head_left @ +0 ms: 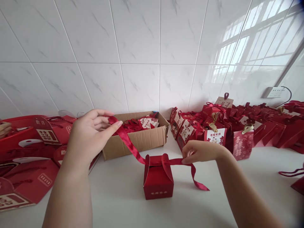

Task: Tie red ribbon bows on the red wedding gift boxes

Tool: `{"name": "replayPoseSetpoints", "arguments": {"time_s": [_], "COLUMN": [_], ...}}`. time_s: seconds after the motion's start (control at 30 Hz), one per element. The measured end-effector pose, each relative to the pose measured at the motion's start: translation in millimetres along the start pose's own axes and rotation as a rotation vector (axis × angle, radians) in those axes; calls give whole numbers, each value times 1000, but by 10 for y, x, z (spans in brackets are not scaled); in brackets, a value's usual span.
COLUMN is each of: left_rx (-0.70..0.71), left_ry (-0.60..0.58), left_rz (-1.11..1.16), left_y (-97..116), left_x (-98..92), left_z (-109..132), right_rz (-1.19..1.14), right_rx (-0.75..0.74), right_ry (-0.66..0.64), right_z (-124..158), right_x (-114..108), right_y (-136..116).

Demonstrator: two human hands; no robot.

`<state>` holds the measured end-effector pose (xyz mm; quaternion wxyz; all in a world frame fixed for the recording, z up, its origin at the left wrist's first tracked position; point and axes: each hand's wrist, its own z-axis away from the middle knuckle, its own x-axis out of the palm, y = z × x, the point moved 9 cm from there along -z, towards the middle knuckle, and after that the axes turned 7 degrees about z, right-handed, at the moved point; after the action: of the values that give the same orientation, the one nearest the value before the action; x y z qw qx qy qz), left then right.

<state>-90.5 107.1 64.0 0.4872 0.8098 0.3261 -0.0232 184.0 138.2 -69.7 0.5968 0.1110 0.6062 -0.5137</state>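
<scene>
A small red gift box (158, 182) stands upright on the white table (114, 196), its top flaps folded together. A red ribbon (130, 144) passes through the top of the box and comes out on both sides. My left hand (95, 133), raised to the left of the box, pinches one end of the ribbon between thumb and fingers. On the right, my right hand (199, 152) pinches the ribbon close to the box, and its loose tail hangs down onto the table.
Behind the box is a cardboard carton (137, 145) holding red ribbons and cards. Many red gift boxes (242, 142) stand in rows at the right back. Larger red boxes (35, 180) lie at the left. A power strip (274, 92) is on the tiled wall.
</scene>
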Motion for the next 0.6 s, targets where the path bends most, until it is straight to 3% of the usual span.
{"name": "replayPoseSetpoints", "arguments": {"time_s": [0.1, 0.27, 0.43, 0.6], "left_rx": [15, 45, 80, 84], "left_ry": [-48, 48, 122, 60], "left_rz": [19, 177, 279, 265], "left_y": [-33, 79, 172, 130], "left_x": [21, -46, -48, 5], "left_z": [-16, 31, 98, 69], "right_rz": [-155, -555, -480, -700], "right_rx": [-24, -90, 48, -185], "right_ry": [16, 86, 252, 317], "right_z": [113, 170, 254, 383], "right_x": [-71, -162, -277, -417], "right_y": [2, -77, 29, -72]}}
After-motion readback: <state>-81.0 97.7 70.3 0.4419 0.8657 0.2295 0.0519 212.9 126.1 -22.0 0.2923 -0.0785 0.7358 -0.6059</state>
